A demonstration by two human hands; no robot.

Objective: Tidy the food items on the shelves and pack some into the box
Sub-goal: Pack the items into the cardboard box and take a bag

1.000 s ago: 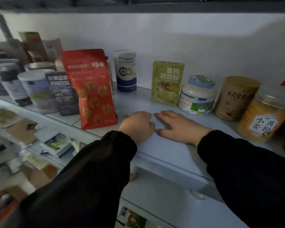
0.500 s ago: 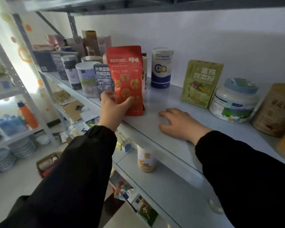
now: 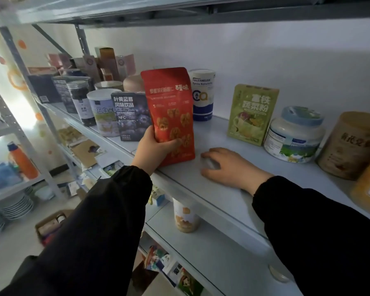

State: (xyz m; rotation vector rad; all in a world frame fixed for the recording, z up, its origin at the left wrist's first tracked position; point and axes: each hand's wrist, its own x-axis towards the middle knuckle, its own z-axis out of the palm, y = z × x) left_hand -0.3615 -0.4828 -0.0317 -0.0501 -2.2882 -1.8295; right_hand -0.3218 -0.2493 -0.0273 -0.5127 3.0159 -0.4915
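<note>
Red walnut pouch (image 3: 171, 107) stands upright near the front edge of the shelf (image 3: 222, 195), immediately right of the blueberry drink box (image 3: 128, 116), whose right edge it overlaps. The left hand (image 3: 153, 149) grips the pouch low down, fingers curled across its front. The right hand (image 3: 226, 165) lies palm-down on the shelf further right of the box, holding nothing.

Risks noted:
- The grip is low on a tall, soft pouch, so the top may fold over on lifting.
- Dragging it sideways could topple the box off the edge.
- A backward swing could strike the white-and-blue canister (image 3: 202, 95) behind and right of the box.
</note>
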